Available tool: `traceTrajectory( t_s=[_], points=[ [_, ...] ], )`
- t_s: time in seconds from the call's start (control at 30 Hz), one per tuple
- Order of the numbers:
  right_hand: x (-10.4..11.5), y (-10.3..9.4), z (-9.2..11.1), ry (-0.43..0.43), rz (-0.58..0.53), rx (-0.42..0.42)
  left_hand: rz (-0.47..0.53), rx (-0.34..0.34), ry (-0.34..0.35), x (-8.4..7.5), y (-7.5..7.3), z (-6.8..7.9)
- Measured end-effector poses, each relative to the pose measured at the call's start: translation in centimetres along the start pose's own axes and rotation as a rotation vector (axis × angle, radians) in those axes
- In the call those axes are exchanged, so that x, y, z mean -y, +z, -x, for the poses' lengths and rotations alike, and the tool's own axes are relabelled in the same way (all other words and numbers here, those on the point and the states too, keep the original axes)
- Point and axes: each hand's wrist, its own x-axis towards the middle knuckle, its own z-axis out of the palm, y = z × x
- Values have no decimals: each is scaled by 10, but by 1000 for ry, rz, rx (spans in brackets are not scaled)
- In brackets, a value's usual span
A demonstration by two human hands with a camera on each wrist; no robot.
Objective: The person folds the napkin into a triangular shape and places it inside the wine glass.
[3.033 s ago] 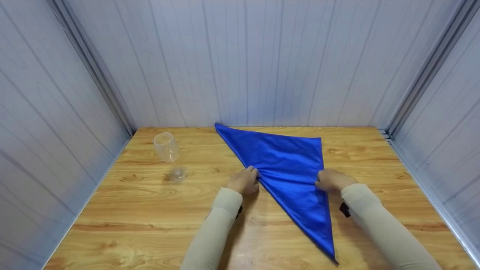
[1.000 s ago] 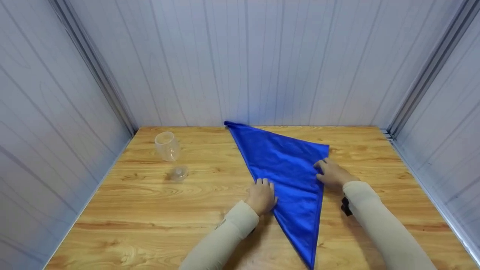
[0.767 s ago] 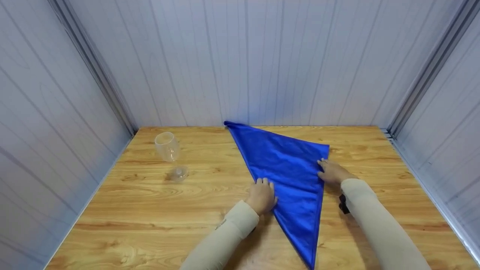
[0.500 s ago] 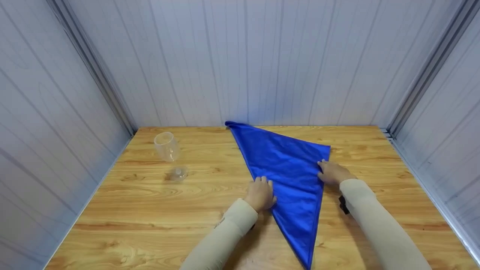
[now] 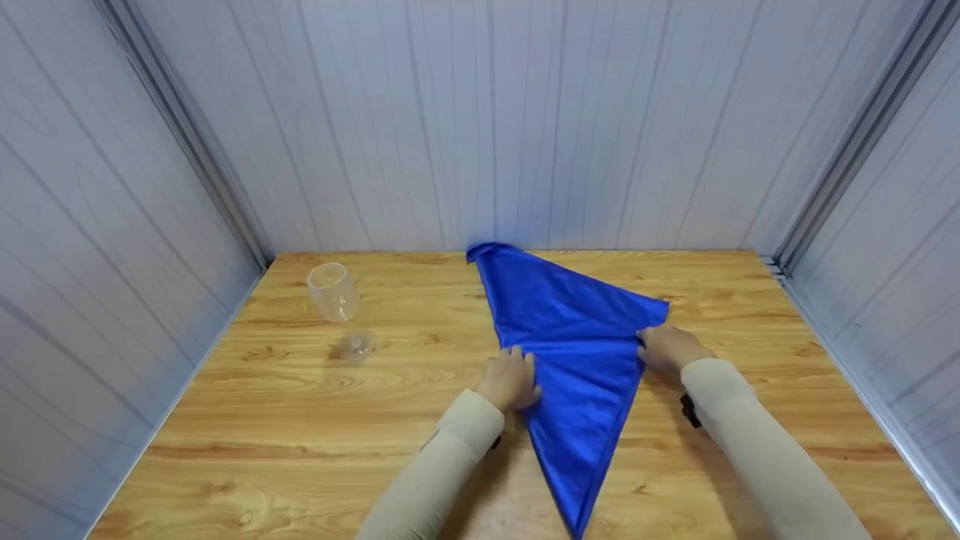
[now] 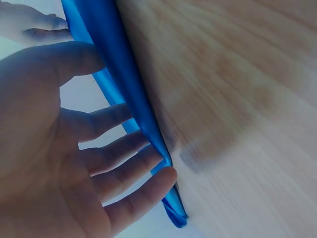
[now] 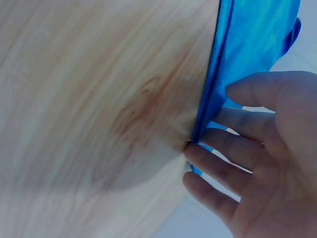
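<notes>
A blue, shiny cloth, folded to a triangle, lies on the wooden table, its long point toward the near edge. My left hand rests at its left edge; in the left wrist view the fingers are spread and fairly straight against the fabric. At the opposite edge is my right hand. The right wrist view has its fingertips along the hemmed edge, with the thumb over the cloth. Creases run across the fabric between both hands. The far left corner is curled over near the back wall.
A clear stemmed glass stands on the left part of the table. Pale panel walls enclose the table at the back and both sides.
The cloth has turned, its near point swinging left and its far left corner shifting right and curling. Both hands gripped the edges three seconds ago; the left hand's fingers have since straightened.
</notes>
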Motion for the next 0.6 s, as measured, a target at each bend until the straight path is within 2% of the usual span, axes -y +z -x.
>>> traceTrajectory(
  t_s=[0.37, 0.6],
  points=[
    [3, -1, 4, -104, 101, -61, 50, 69, -29, 10, 0, -5],
    [1, 2, 6, -146, 52, -87, 61, 92, -35, 14, -1, -6]
  ],
)
